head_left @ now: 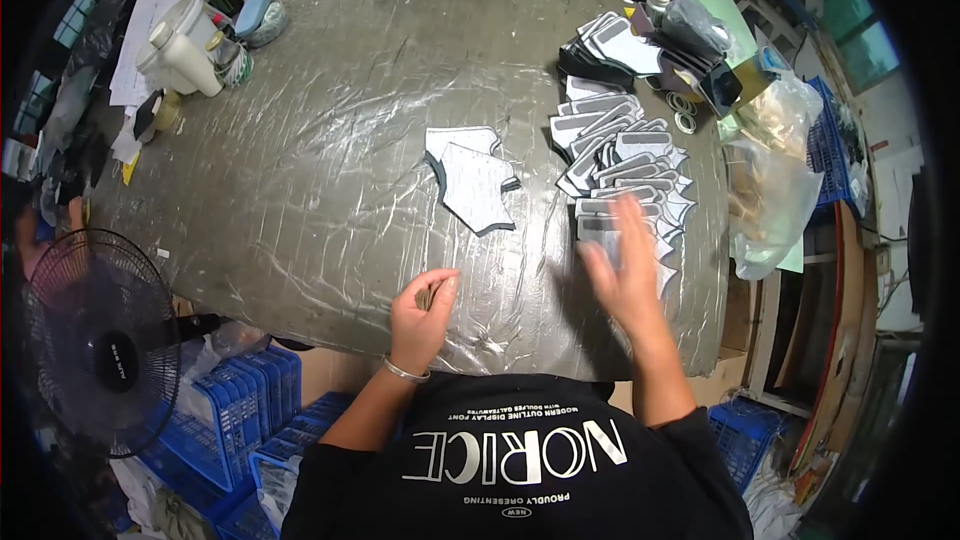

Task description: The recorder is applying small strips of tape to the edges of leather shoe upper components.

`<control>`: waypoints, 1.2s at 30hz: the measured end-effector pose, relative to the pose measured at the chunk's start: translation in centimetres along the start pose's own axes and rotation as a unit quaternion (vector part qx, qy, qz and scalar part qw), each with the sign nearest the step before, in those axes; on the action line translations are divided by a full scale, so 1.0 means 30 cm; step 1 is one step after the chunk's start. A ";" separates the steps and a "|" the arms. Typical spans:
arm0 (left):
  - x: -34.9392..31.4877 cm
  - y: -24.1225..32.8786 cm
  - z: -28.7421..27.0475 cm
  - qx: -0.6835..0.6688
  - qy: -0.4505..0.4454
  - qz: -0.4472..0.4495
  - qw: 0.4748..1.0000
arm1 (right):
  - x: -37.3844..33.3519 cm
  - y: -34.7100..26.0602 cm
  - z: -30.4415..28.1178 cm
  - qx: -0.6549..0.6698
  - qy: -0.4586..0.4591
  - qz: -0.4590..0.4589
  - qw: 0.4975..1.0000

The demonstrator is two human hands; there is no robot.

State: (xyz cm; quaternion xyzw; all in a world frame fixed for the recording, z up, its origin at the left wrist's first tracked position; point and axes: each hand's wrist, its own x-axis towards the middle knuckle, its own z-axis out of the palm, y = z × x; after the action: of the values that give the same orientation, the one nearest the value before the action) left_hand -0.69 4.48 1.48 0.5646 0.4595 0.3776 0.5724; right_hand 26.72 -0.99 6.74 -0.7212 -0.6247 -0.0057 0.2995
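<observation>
Black shirt | left fingers clasp pieces | right fingers, thumb apart | cutouts: patches crosswise, tips rightward

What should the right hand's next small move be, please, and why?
Perhaps close the right hand on one of the overlapping pale pieces, since it appears open over them in view, while the left hand is curled around small brownish items.

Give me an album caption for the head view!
Left hand holding brown pieces, right hand open by layered white pieces.
</observation>
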 end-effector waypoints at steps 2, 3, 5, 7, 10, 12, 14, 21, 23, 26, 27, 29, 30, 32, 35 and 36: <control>-0.002 0.040 0.009 -0.244 -0.057 -0.168 0.953 | 0.029 -0.109 0.117 0.032 -0.101 -0.064 0.992; -0.006 0.039 0.013 -0.242 -0.057 -0.164 0.955 | 0.048 -0.166 0.166 0.024 -0.153 -0.083 0.984; -0.026 0.027 0.021 -0.284 -0.083 -0.154 0.943 | 0.052 -0.167 0.277 -0.010 -0.184 -0.131 0.974; -0.048 0.018 0.004 -0.281 -0.107 -0.151 0.942 | 0.023 -0.152 0.309 -0.038 -0.229 -0.135 0.963; -0.081 0.014 -0.005 -0.240 -0.073 -0.175 0.952 | -0.078 -0.152 0.266 -0.040 -0.277 -0.170 0.945; -0.084 0.016 0.004 -0.187 -0.055 -0.170 0.966 | -0.143 -0.169 0.186 -0.002 -0.281 -0.154 0.947; -0.077 0.019 0.015 -0.121 -0.029 -0.158 0.980 | -0.181 -0.169 0.139 0.091 -0.236 -0.106 0.962; -0.072 0.092 0.100 0.126 -0.074 0.238 0.960 | -0.135 -0.213 0.058 0.520 -0.254 0.281 0.766; -0.073 0.083 0.109 0.115 -0.078 0.240 0.961 | -0.133 -0.209 0.056 0.551 -0.253 0.326 0.726; -0.082 0.078 0.125 0.090 -0.076 0.231 0.966 | -0.145 -0.195 0.063 0.612 -0.242 0.358 0.662; -0.085 0.076 0.133 0.076 -0.072 0.221 0.970 | -0.151 -0.191 0.069 0.612 -0.243 0.359 0.661; -0.100 0.070 0.155 0.059 -0.057 0.187 0.979 | -0.159 -0.186 0.080 0.642 -0.229 0.355 0.640; -0.107 0.066 0.162 0.042 -0.042 0.155 0.986 | -0.158 -0.188 0.080 0.642 -0.230 0.356 0.639; -0.115 0.060 0.164 0.032 -0.040 0.123 0.991 | -0.151 -0.195 0.076 0.636 -0.227 0.364 0.642; -0.107 0.059 0.167 0.028 -0.038 0.099 0.994 | -0.148 -0.194 0.083 0.633 -0.222 0.369 0.643; -0.102 0.059 0.167 0.033 -0.036 0.107 0.993 | -0.145 -0.192 0.088 0.634 -0.222 0.368 0.643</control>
State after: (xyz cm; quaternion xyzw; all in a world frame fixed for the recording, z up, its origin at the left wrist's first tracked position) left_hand 3.35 0.19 3.24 0.6423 0.3880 0.4006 0.5258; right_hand 19.60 -3.52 5.35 -0.5049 -0.2060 0.6630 0.5129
